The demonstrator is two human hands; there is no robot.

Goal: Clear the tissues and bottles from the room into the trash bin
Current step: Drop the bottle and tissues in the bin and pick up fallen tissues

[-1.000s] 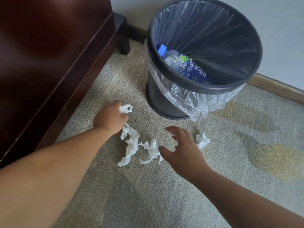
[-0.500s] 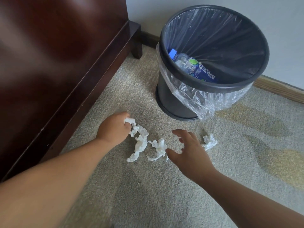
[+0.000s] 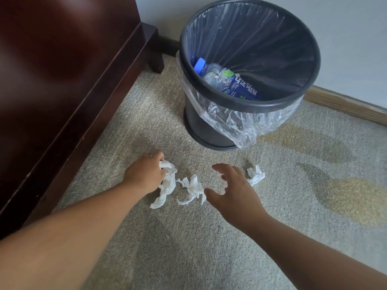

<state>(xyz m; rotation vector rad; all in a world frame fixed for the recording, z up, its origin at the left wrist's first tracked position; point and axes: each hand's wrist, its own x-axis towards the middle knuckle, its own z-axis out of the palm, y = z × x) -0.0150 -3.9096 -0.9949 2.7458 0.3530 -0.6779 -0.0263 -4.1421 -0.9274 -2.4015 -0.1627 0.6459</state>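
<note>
A black trash bin (image 3: pixel 209 88) lined with a clear bag stands on the carpet by the wall. Inside it lies a plastic bottle (image 3: pixel 228 80) with a blue cap and blue label. Three crumpled white tissues lie on the carpet in front of the bin. My left hand (image 3: pixel 144 174) grips the top of the left tissue (image 3: pixel 167 185), whose tail trails toward me. My right hand (image 3: pixel 232 191) hovers with fingers spread and relaxed between the middle tissue (image 3: pixel 192 188) and the right tissue (image 3: pixel 255 174), holding nothing.
A dark wooden piece of furniture (image 3: pixel 62 80) fills the left side, its foot close to the bin. A wall with a wooden baseboard (image 3: pixel 345 107) runs behind the bin. Beige carpet (image 3: pixel 209 248) with darker patches spreads to the right.
My left hand has drawn its tissue down against the long tissue and gathered them. My right hand has hardly moved. The camera has shifted slightly.
</note>
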